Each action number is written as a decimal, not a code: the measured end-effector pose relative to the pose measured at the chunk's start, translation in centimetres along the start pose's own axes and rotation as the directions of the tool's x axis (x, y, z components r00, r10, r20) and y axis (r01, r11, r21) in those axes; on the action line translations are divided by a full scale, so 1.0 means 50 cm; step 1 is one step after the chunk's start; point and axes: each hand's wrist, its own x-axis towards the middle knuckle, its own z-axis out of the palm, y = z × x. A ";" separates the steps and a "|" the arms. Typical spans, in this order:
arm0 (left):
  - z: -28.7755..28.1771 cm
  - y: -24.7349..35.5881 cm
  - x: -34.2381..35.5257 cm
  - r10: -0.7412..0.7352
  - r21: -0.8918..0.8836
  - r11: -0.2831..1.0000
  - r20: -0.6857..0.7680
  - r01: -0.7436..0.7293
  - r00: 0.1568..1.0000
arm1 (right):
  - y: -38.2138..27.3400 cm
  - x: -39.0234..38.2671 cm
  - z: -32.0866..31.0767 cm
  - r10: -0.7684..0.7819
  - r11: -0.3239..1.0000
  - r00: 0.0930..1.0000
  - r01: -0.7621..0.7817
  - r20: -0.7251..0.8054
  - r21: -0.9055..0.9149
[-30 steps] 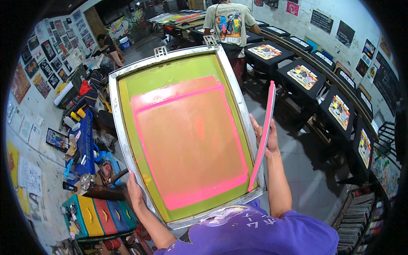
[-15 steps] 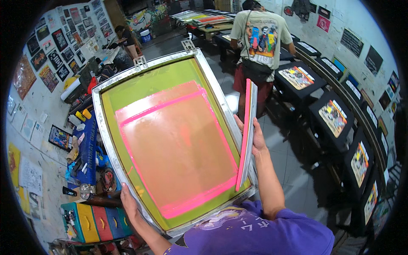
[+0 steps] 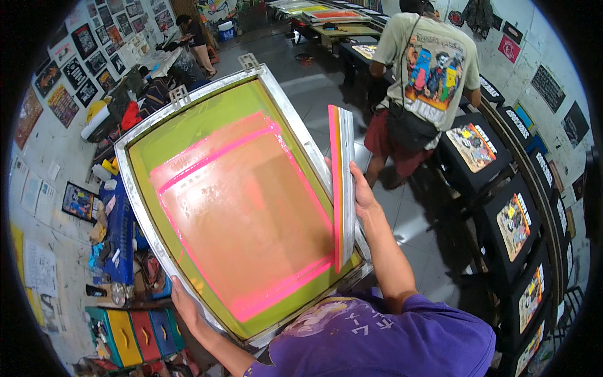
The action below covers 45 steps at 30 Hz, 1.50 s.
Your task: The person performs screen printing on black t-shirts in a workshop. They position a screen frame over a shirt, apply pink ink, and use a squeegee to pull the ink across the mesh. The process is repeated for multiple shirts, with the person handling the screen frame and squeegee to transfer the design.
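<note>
A screen printing frame (image 3: 136,164) with a silver metal border and yellow-green mesh is held up before me, tilted. Wet pink ink rings the brownish rectangle on its mesh. My left hand (image 3: 186,304) grips the frame's lower left edge, its fingers partly hidden beneath. At the right edge my right hand (image 3: 363,193) is closed round a long squeegee (image 3: 343,188) with a pink-coated blade and grey metal holder. The squeegee stands nearly upright over the frame's right side, where this hand also seems to support the frame. Two metal hinge clips (image 3: 179,95) stick out from the far edge.
A co-worker (image 3: 422,81) stands ahead right beside a long row of black printed shirts on boards (image 3: 515,226). Another person (image 3: 196,44) stands at the far left. A cluttered bench (image 3: 117,232) and colourful drawers (image 3: 146,336) line the left. Grey tiled floor (image 3: 408,229) lies between.
The frame and squeegee have shifted left in view, and the squeegee has turned more upright. The co-worker now appears nearer and farther right. Both hands keep their grip.
</note>
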 end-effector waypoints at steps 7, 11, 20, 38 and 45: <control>0.171 0.087 0.291 0.004 0.016 1.000 -0.079 -0.002 0.997 | -0.044 0.339 0.038 -0.016 1.000 0.997 0.014 0.076 0.021; 0.244 0.143 0.451 0.021 0.047 0.999 -0.063 -0.018 0.998 | -0.061 0.496 0.041 -0.037 0.999 0.999 0.036 0.034 0.039; 0.465 0.158 0.784 0.012 0.117 0.993 0.081 -0.021 0.997 | -0.091 0.714 -0.042 -0.052 0.998 0.992 0.055 -0.115 0.026; 1.087 0.287 1.287 0.066 0.116 0.989 0.235 -0.095 0.970 | -0.362 1.306 -0.227 -0.204 0.969 0.961 0.224 -0.186 0.099; 1.328 0.278 1.473 0.049 0.140 0.986 0.263 -0.088 0.963 | -0.457 1.502 -0.282 -0.205 0.976 0.908 0.216 -0.366 -0.011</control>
